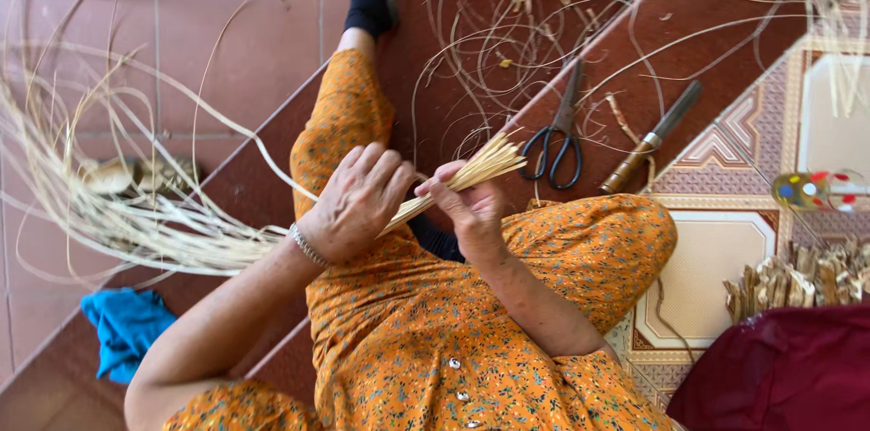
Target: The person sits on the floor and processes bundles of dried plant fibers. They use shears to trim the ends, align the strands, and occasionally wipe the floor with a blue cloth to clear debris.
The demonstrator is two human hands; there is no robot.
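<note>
Straw-coloured reed strips (458, 182) were gripped as one tight bundle over the lap, cut ends fanned out toward the black scissors (560, 136) on the red floor. Left hand (356, 200) was curled shut around the bundle's middle, fingers folded over it. Right hand (471, 209) was pinched closed nearer the cut ends, thumb on top. Long loose strands trailed off past the left wrist.

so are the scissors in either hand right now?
No, the black-handled scissors lie on the red floor tiles beyond the hands, while the left hand and right hand both grip the bundle of straw strips.
</note>
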